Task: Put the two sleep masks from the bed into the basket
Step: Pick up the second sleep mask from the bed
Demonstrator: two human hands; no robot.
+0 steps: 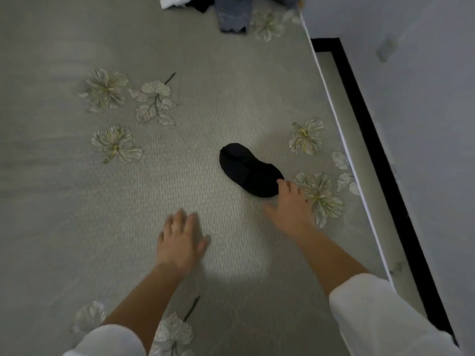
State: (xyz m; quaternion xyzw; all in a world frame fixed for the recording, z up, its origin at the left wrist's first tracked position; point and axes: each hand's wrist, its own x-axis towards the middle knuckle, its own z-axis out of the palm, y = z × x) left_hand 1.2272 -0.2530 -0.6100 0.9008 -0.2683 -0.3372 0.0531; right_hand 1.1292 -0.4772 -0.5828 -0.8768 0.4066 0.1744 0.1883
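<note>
Both bare forearms end in loose white sleeves (380,312) pushed up past the wrists.

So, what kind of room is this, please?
Most likely a bedroom. The hands reach over a wide grey bedspread with embroidered pale flowers, a black fabric sleep mask lies on it, and crumpled clothes sit at the far edge. The right hand touches the mask.
</note>
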